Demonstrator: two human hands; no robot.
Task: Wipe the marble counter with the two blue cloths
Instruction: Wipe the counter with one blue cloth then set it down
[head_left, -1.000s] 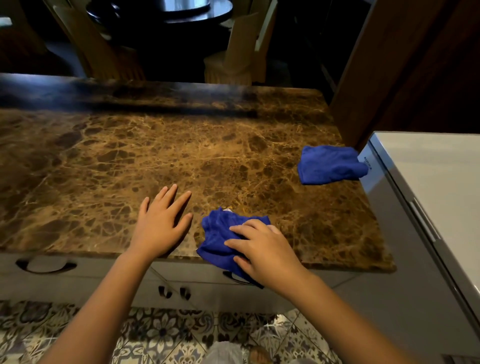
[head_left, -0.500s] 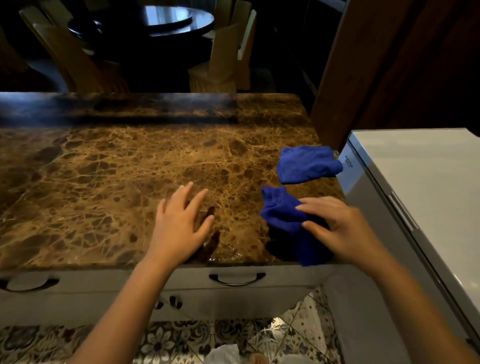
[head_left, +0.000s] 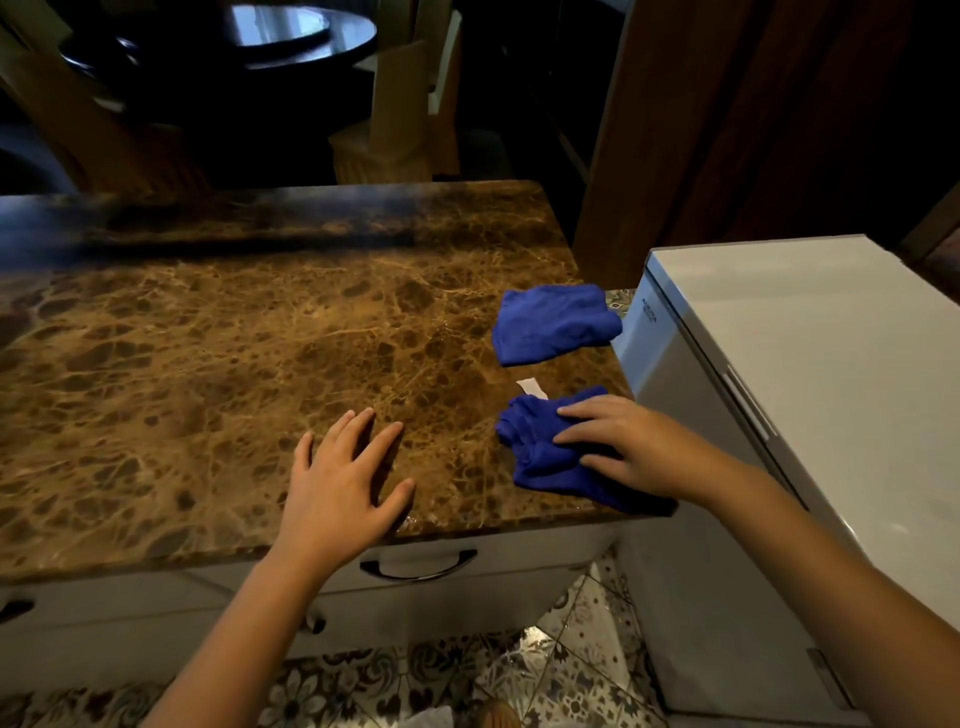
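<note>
The marble tabletop (head_left: 249, 364) is brown with golden veins and a glossy sheen. Two blue cloths lie at its three o'clock side. The far cloth (head_left: 556, 323) lies loosely folded and flat, one corner hanging over the edge. The near cloth (head_left: 540, 452), at five o'clock, is bunched and creased at the front corner, a white tag (head_left: 530, 387) showing beside it.

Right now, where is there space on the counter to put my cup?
The marble counter is bare left of and beyond the left hand, back to its far edge. The right edge is crowded: the right hand presses one blue cloth, the other cloth lies behind.
</note>
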